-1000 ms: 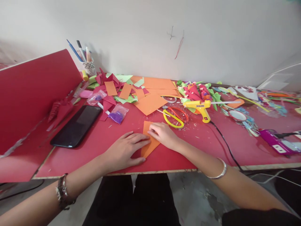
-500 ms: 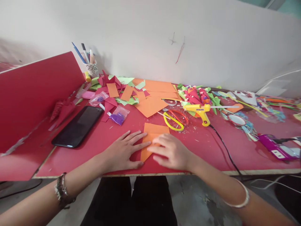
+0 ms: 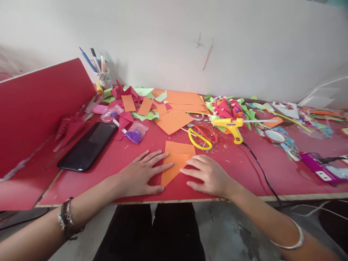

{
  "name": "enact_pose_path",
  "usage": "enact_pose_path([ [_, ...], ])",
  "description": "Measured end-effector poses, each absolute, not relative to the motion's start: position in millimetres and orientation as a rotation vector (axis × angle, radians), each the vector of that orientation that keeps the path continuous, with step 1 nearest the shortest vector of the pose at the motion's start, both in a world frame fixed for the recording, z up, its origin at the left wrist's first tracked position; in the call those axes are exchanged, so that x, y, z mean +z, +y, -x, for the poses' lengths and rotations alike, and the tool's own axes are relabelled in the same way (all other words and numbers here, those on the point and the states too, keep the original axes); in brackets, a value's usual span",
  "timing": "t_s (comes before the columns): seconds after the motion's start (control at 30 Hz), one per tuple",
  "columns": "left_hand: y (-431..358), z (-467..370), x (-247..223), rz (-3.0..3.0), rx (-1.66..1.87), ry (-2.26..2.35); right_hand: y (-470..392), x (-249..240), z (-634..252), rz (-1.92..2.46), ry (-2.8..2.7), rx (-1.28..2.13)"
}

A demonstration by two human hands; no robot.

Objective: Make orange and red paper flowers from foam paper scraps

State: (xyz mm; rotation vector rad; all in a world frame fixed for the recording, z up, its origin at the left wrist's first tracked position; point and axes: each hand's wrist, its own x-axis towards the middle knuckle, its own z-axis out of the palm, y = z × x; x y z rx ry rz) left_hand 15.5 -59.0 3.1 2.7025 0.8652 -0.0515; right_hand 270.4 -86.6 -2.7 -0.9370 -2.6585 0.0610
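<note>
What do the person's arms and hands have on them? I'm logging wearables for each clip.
Both forearms are bare, no sleeves. The left wrist carries a dark beaded bracelet; the right wrist has a plain silver bangle. No rings or gloves show on the left hand or right hand.

Soft, even daylight fills the frame; shadows are faint. The phone [image 3: 88,145] screen carries mild glare. Wide-angle distortion bends the edges, and the far right corner blurs slightly.

Plain white wall [image 3: 244,47] behind red table [image 3: 244,170]; grey floor [image 3: 231,232] below.
</note>
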Motion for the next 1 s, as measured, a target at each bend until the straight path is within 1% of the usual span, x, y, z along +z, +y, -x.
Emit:
enact_pose_path([
  [0.17,-58,-14,2,-2.723,-0.034,0.846,-77,-4,-297,1.126,-2.583,0.002],
  [0.37,-57,-13,5,-2.715,-0.105,0.829,-72,-6,-308,1.329,-2.491,-0.105],
  [0.5,-57,-13,14,-2.733,-0.133,0.815,-81,-6,-291,1.312,-2.506,0.022],
  [0.57,-60,-15,19,-2.750,-0.080,0.855,-89,-5,-277,1.275,-2.581,0.084],
  [0.67,-71,-23,22,-2.798,0.071,0.916,-103,-1,-255,1.332,-2.603,0.063],
  [0.83,-93,-37,11,-2.886,0.246,0.906,-120,8,-233,1.301,-2.571,0.268],
  [1.0,-96,-29,0,-2.904,0.215,0.874,-116,6,-252,1.227,-2.681,0.306],
])
